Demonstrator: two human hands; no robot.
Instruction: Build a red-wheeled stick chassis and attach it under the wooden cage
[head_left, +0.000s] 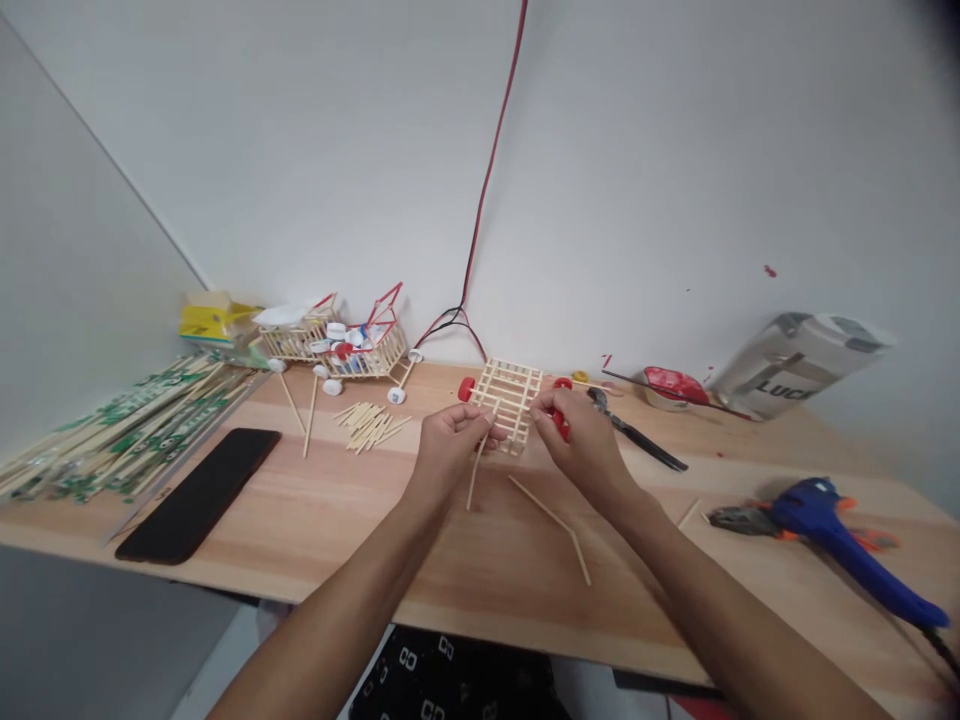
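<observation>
A small cart [510,374] of thin wooden sticks, built as a lattice with red wheels, stands between my hands near the wall. My left hand [454,440] is closed, its thumb and fingers pinching a thin bent stick [475,478] at the cart's near left side. On the right side, my right hand [581,430] is closed, with its fingertips pinched at the cart's edge. That hand partly covers a red wheel [562,384]. Another bent stick [547,512] lies on the table just in front of the cart.
Two stick carts [367,350] and a pile of short sticks [369,427] are left. Bagged sticks [127,420] and a black phone [199,495] lie further left. Pliers [645,440], a red paint tub [675,385], a pouch [795,370] and a blue glue gun [847,540] are right.
</observation>
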